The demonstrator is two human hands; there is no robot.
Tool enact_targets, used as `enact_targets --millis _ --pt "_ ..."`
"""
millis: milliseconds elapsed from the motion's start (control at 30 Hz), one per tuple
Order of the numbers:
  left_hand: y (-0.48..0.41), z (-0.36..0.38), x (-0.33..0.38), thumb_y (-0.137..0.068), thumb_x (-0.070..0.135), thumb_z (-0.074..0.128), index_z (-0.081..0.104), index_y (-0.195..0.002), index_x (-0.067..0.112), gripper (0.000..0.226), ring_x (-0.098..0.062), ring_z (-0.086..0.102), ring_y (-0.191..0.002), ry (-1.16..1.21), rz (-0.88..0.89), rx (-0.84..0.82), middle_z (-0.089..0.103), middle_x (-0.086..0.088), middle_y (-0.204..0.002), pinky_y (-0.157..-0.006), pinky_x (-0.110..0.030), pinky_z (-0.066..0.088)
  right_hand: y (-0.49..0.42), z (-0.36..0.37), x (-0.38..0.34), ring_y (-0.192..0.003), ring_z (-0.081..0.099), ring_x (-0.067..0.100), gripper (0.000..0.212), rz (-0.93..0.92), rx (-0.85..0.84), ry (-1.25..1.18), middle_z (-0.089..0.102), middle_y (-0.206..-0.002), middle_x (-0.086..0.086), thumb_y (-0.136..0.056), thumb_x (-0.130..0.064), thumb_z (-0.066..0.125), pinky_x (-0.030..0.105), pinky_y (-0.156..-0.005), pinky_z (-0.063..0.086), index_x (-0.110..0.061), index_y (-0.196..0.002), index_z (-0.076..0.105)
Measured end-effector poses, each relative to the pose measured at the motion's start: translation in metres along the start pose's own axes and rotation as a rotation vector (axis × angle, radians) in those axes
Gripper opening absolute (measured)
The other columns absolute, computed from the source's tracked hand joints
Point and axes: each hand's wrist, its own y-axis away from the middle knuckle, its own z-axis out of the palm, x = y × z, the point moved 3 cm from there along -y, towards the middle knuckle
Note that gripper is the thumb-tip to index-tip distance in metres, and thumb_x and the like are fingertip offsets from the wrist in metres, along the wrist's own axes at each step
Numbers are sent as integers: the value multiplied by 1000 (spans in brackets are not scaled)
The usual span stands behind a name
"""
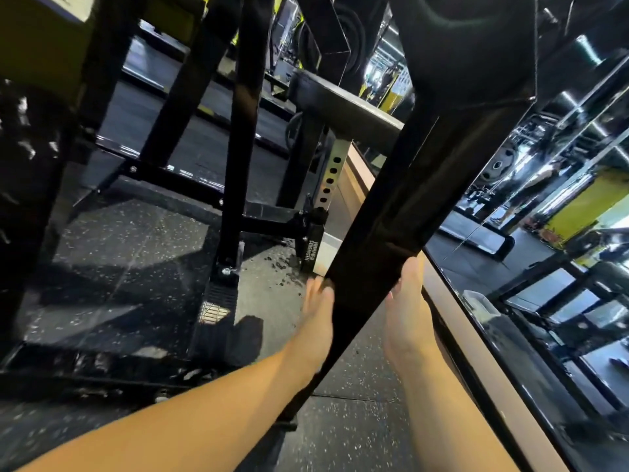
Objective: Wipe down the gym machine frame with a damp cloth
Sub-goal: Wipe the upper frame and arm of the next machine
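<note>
the black gym machine frame [235, 131] fills the upper left and centre of the frame, above speckled rubber floor [119, 250]. one sloping beam [408, 185] is seen running from upper right to lower centre. a duller dark band [360, 284], judged to be the cloth, is noted across its lower part. the left hand [316, 311] and right hand [406, 311] are laid on either side, fingers straight against the band, neither clenched; the left is blurred. wiping is judged under way on this beam only. which parts are already wiped cannot be told, and the uprights at upper left are presumed outstanding.
</note>
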Motion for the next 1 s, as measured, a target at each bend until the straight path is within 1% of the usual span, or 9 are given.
enact_targets --millis 200,267,367,467,533,633,767,867,1000 --pt "2 18 85 -98 48 15 2 -141 47 45 12 -1 -139 -38 571 -41 0 27 -154 -114 -21 4 3 -1 4 -135 26 -11 64 -12 -6 -37 30 -148 -32 -88 -75 28 19 -105 24 -52 -147 18" --pt "-11 8 56 -100 49 20 23 -141 43 41 4 24 -137 105 394 -56 22 17 -153 -109 -16 23 8 1 2 -135 25 -11 61 -2 -4 -57 27 -148 -32 -88 -68 26 20 -107 23 -54 -147 14" --pt "-19 0 32 -100 44 27 54 -115 17 42 -8 58 -90 307 -20 -38 60 -3 -107 -64 -9 48 -4 8 -9 -139 19 -4 60 -5 19 -73 19 -150 -30 -93 -54 25 21 -110 19 -44 -150 11" --pt "-16 9 87 -102 38 27 58 -92 18 39 -1 61 -75 265 30 -69 67 8 -85 -62 -14 47 -16 3 -25 -140 21 5 65 -11 67 -60 20 -152 -16 -96 -57 32 14 -101 25 -25 -151 17" --pt "-5 19 142 -103 33 32 59 -85 15 37 1 66 -73 314 168 -122 71 11 -73 -62 -12 50 -8 2 -26 -136 21 -1 73 25 3 -55 21 -147 -23 -81 -73 27 16 -103 22 -41 -145 16" --pt "11 36 186 -102 43 30 57 -127 20 43 0 61 -105 328 397 -184 66 11 -116 -86 -15 51 9 -4 -20 -127 37 -6 49 138 -47 -143 36 -144 -27 -90 -66 25 24 -105 28 -56 -138 30" --pt "5 36 161 -96 56 24 21 -147 36 55 8 26 -135 168 628 -90 29 21 -149 -116 -26 21 6 -1 -32 -75 54 -28 26 83 -66 -213 60 -86 -42 -104 -45 23 -1 -61 42 -53 -112 47" --pt "-3 27 108 -93 63 30 29 -146 32 61 -7 37 -134 129 465 -33 40 9 -146 -115 -39 27 7 -2 -23 -92 56 -23 35 51 -95 -297 63 -104 -36 -105 -39 19 2 -74 47 -45 -125 47" --pt "15 13 11 -95 54 40 53 -130 7 59 -28 63 -73 227 -201 232 67 -15 -75 -64 -38 49 22 -5 -1 -94 56 -21 36 72 -49 -400 63 -104 -35 -104 -39 14 1 -73 44 -40 -120 47"
